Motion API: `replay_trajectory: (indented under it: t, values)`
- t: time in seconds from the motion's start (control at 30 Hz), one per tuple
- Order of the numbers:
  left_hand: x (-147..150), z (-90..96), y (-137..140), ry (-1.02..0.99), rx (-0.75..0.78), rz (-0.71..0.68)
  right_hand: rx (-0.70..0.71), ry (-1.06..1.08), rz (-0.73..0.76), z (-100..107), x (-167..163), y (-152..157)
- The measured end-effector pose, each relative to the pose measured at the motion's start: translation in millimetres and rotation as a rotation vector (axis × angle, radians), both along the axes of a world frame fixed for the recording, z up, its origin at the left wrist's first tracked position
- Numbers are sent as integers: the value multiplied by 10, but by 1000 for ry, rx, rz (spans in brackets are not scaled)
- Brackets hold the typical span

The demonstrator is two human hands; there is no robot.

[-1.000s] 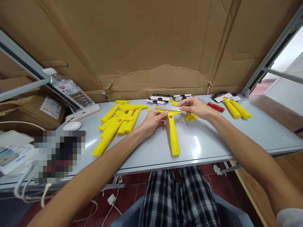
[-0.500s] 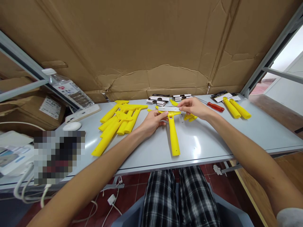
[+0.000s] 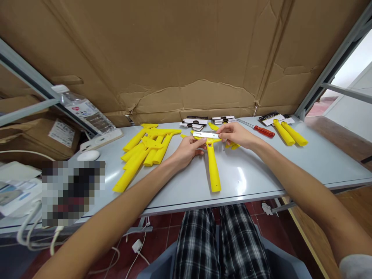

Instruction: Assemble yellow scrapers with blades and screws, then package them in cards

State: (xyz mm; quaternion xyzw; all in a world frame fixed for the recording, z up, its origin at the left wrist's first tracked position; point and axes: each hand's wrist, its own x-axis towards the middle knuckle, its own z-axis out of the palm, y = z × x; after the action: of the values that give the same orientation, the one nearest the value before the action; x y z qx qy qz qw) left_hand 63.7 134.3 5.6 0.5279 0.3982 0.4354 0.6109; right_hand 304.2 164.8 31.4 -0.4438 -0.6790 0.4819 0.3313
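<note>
Our left hand (image 3: pixel 188 149) pinches the crosspiece of a yellow T-shaped plastic handle (image 3: pixel 214 170) midway along the glossy grey table (image 3: pixel 180 184); our right hand's (image 3: pixel 235 134) nearly closed fingertips grip a thin silvery metal strip (image 3: pixel 203 135) along that crosspiece.

From my end I see a yellow handle (image 3: pixel 213 166), a silvery-white strip (image 3: pixel 205 135), a red-gripped screwdriver (image 3: pixel 263 131), 2 yellow tubes (image 3: pixel 284 133), a pale grey tabletop (image 3: pixel 258 166), brown cardboard (image 3: pixel 186 50), dark red floor tiles (image 3: pixel 160 228) and black-and-white plaid trousers (image 3: pixel 196 248).
</note>
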Motion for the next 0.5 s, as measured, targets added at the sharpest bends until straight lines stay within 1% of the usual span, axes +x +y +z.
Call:
replay_trajectory:
  t: [0.1,0.3,0.5]
  values:
    - [-3,6,-5,-2,2,-3,-8,-2,18,12,22,9]
    - [10,10,2,-27,-36,12,-20,40,2,38,1,-23]
    - [-6,24,37,-150,-155,110,-29,39,-2,46,-29,-43]
